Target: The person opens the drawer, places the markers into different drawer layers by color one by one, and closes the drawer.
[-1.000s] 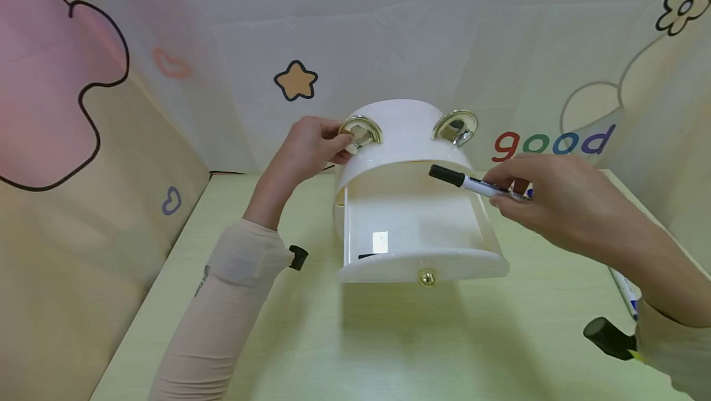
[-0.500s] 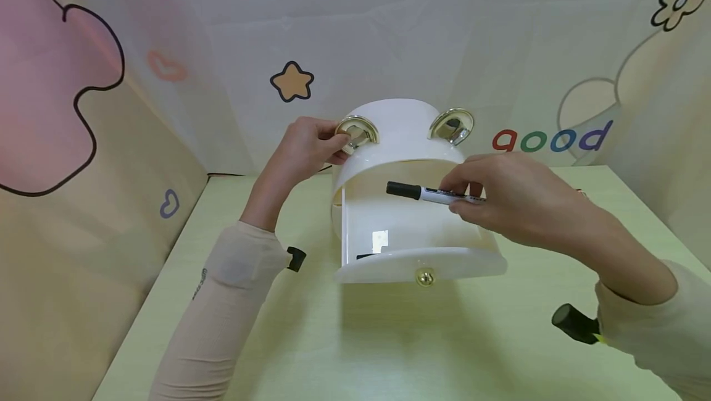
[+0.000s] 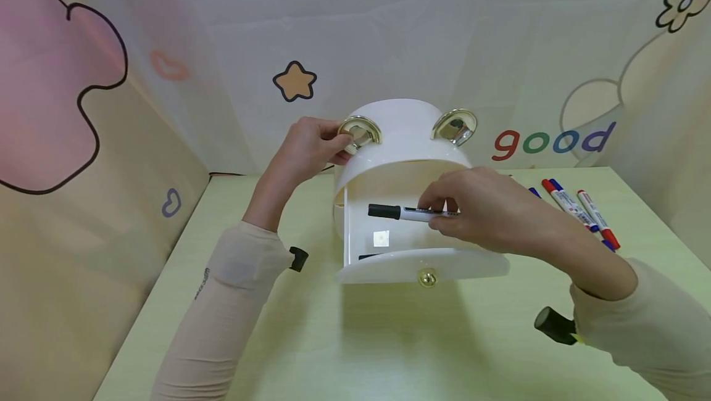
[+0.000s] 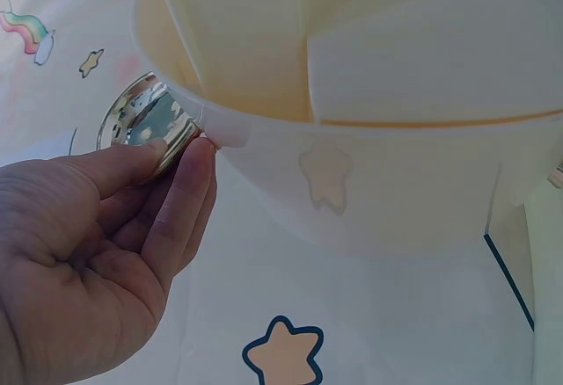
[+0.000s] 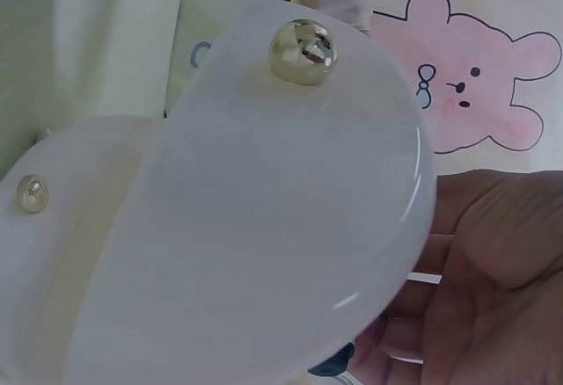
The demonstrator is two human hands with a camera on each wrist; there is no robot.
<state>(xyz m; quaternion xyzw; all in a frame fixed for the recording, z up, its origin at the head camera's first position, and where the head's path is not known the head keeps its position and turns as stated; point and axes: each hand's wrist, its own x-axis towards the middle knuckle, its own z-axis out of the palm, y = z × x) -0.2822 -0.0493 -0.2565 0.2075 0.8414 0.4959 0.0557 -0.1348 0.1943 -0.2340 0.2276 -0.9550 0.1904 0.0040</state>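
A white rounded storage box (image 3: 397, 118) with two gold ears stands toward the table's back, its upper drawer (image 3: 372, 271) pulled out. My left hand (image 3: 307, 149) pinches the left gold ear (image 3: 363, 129) between thumb and fingers; the left wrist view shows this ear (image 4: 145, 121) close up. Over the drawer, my right hand (image 3: 489, 210) holds a white marker (image 3: 384, 211) by its rear part, black cap pointing left. A thin dark item (image 3: 369, 256) shows inside behind the drawer front. In the right wrist view the drawer front, with its gold knob (image 5: 303, 53), hides part of my fingers.
Several red and blue markers (image 3: 572, 206) lie on the table right of the box, partly behind my right forearm. A lower gold knob (image 5: 33, 193) shows in the right wrist view. The printed backdrop (image 3: 250, 117) stands close behind the box.
My right hand has carried the marker left and lower, from beside the box to over the open drawer. Markers on the right have come into sight. My left hand keeps its hold on the ear.
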